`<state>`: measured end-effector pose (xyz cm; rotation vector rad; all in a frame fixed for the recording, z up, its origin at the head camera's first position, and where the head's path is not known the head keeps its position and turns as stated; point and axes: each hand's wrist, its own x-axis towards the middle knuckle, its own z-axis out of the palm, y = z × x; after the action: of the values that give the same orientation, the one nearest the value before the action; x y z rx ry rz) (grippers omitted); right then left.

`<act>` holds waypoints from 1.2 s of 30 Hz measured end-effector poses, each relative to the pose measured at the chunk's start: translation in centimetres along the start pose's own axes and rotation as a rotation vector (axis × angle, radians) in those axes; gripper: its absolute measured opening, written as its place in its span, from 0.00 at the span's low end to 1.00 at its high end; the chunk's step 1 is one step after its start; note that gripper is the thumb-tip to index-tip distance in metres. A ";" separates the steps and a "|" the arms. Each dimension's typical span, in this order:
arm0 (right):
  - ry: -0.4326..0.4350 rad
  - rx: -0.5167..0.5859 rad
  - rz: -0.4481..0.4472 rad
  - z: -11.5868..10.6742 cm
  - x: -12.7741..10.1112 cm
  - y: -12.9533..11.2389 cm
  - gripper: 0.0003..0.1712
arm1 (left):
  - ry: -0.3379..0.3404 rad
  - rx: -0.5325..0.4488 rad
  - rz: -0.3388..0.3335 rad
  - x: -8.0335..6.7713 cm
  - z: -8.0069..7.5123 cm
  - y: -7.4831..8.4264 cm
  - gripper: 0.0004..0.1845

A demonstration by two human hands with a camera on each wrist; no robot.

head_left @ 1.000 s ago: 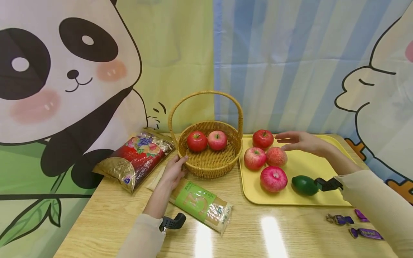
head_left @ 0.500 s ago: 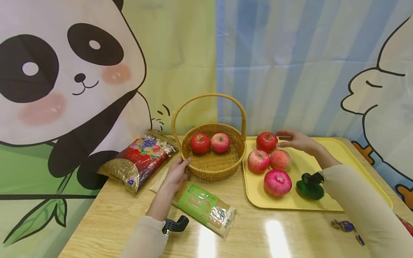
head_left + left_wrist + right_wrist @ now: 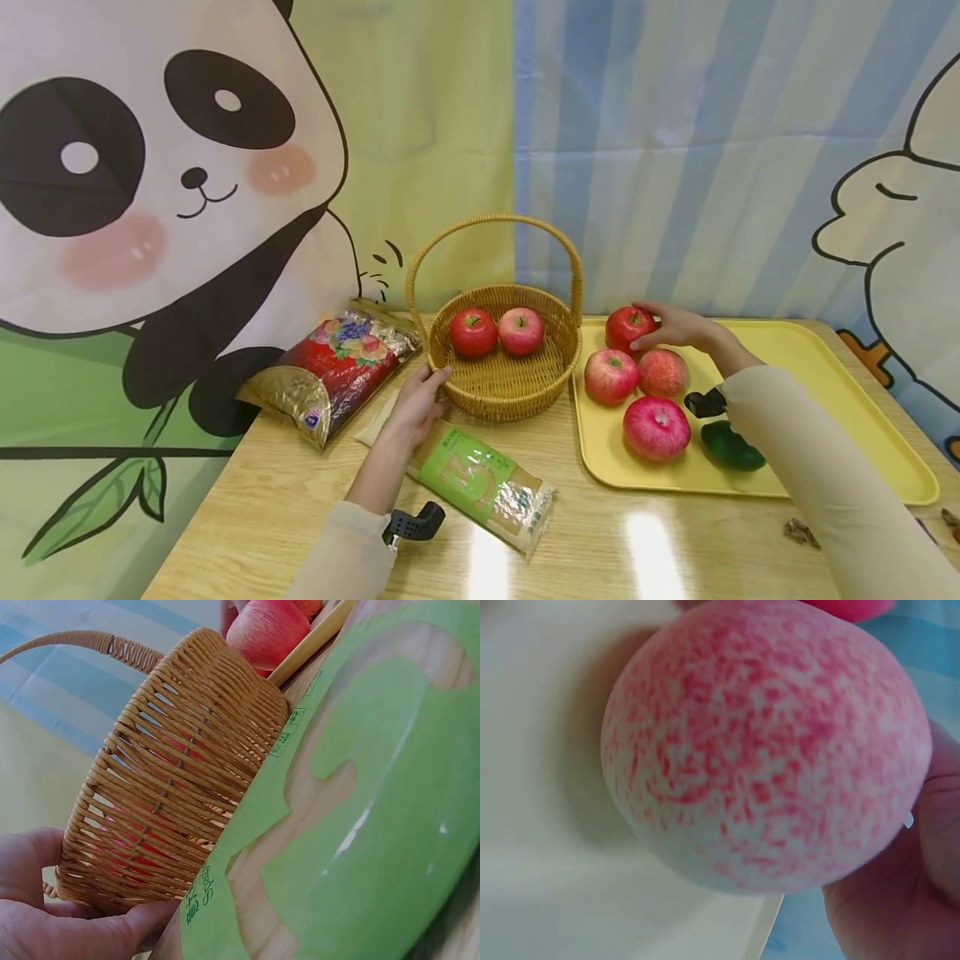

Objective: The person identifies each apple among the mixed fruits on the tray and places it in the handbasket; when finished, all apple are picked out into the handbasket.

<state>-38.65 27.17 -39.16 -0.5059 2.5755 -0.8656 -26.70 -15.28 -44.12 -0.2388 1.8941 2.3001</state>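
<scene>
At ten o'clock on the tray (image 3: 840, 358), head view, the right hand (image 3: 678, 327) clamps its fingers on the red apple (image 3: 622, 328); the earlier gap is gone, so grasping seems begun. Left wrist: at seven o'clock, the left hand (image 3: 75, 926) grips the basket (image 3: 176, 776). Right wrist: a speckled fruit (image 3: 765, 750) hides the clasp.

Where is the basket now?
In the head view, the basket is near the centre, between the red bag on its left and the yellow tray on its right; the left hand grips it.
</scene>
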 end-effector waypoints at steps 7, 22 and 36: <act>0.048 -0.035 0.018 0.3 0.5 0.1 0.53 | -0.013 0.010 -0.005 -0.2 0.0 0.1 0.33; 0.129 0.036 0.022 -0.5 -0.9 -0.9 0.53 | -0.013 -0.012 -0.003 0.2 0.0 -0.1 0.31; 0.079 0.035 -0.110 -2.1 -4.1 -6.9 0.47 | -0.023 -0.018 -0.022 0.3 -0.3 0.1 0.31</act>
<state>-34.57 24.91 -32.33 -0.6191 2.6196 -0.9845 -27.02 -15.57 -44.11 -0.2336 1.8509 2.2968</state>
